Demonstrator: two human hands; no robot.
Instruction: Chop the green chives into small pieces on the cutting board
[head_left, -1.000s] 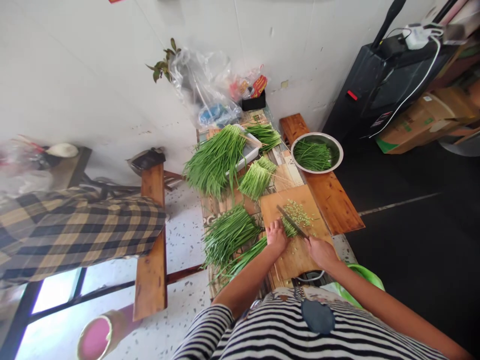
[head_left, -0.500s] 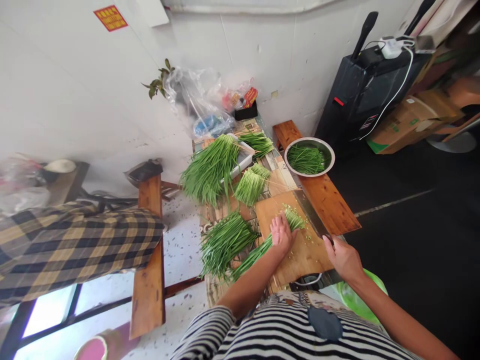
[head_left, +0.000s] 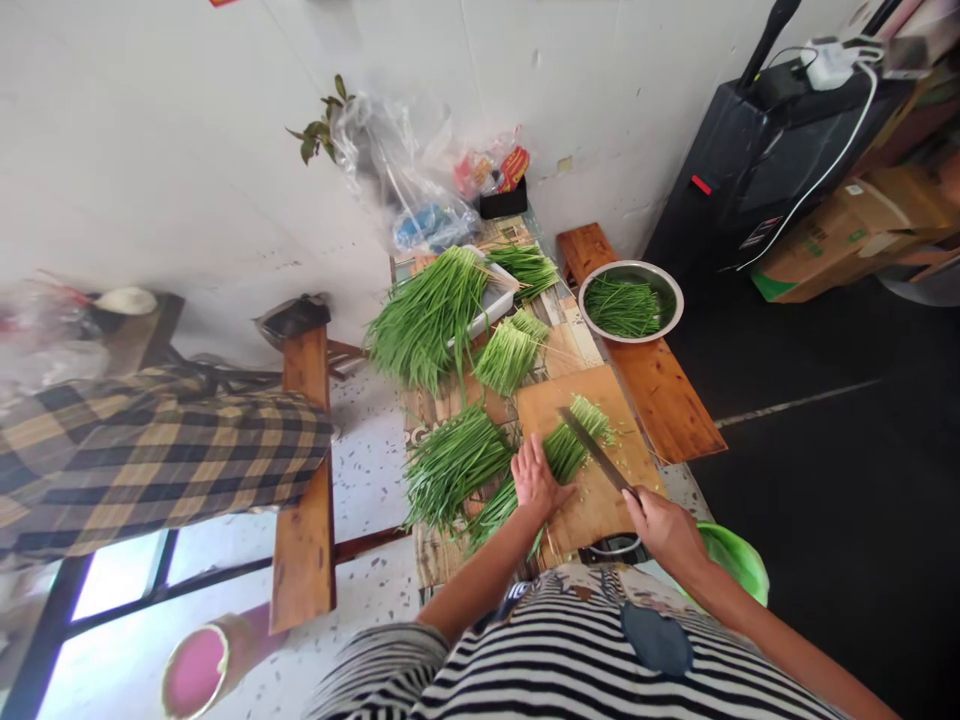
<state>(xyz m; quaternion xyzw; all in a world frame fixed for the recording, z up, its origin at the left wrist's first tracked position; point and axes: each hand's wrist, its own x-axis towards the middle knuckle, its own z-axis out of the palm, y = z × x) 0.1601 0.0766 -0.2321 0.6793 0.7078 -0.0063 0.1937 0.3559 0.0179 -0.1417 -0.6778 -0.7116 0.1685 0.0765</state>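
Note:
My right hand [head_left: 664, 530] grips a steel cleaver [head_left: 598, 452], its blade resting across a bunch of green chives [head_left: 564, 455]. These chives lie on a wooden cutting board [head_left: 596, 510]. My left hand [head_left: 536, 480] presses on the bunch, fingers spread, just behind the blade. Small chopped chive pieces [head_left: 604, 432] sit beyond the blade. More long chive bundles [head_left: 454, 465] lie left of the board, and others [head_left: 510, 352] lie beyond it. A steel bowl [head_left: 630, 302] holds cut chives.
A white tray [head_left: 495, 305] sits under a large chive bundle at the table's far end. The bowl rests on a wooden plank [head_left: 660, 400] right of the table. A green basin [head_left: 735, 562] sits by my body, and a plaid cloth [head_left: 150, 450] hangs over a bench on the left.
The cleaver has come down from its raised position at the board's right onto the chives. My left hand has shifted left along the bunch, and the chives now reach further across the board.

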